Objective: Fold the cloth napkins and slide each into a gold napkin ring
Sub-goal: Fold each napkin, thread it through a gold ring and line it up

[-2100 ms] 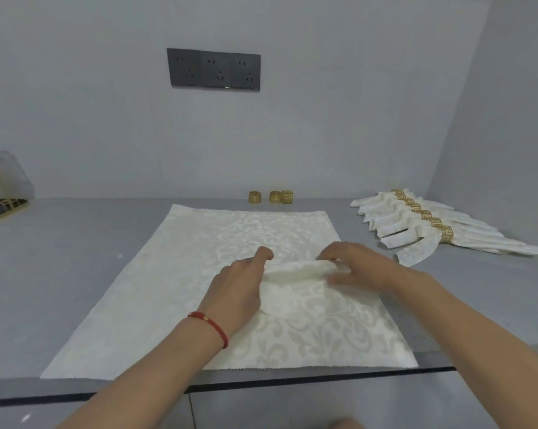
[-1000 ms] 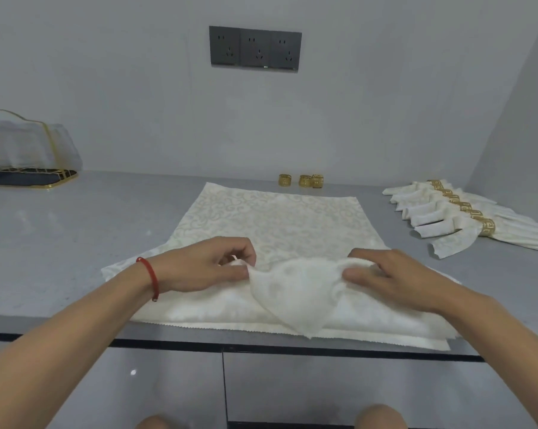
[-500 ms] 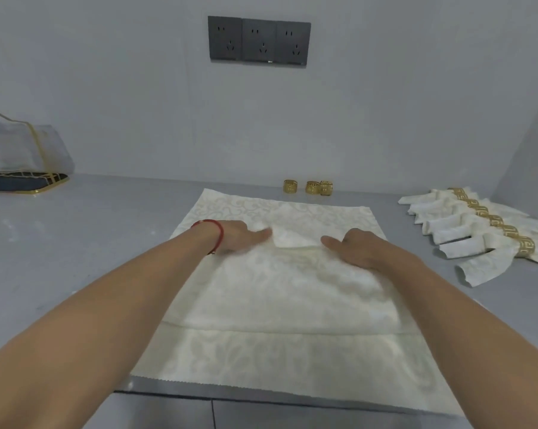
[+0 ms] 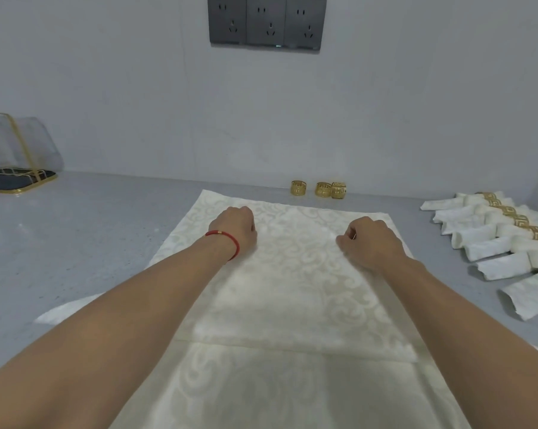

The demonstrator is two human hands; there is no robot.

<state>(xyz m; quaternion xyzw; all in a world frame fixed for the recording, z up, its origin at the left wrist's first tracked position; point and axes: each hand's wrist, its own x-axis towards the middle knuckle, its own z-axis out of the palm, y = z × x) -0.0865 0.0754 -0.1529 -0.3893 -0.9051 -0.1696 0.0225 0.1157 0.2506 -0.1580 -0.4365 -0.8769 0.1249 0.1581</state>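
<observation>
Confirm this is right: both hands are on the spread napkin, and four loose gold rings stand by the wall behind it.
Not quite: the head view shows three loose gold rings, not four. Both the left hand and right hand do rest on the spread napkin.

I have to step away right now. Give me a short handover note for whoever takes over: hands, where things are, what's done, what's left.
Left hand and right hand: both knuckles-up on the far part of the open napkin, fingers curled under; whether they pinch cloth cannot be seen.
Napkin: spread on the counter, one layer folded over, its edge crossing the near part.
Three loose gold rings by the wall.
Done: a row of ringed napkins at right.
Left: finish folding this napkin and ring it.
</observation>
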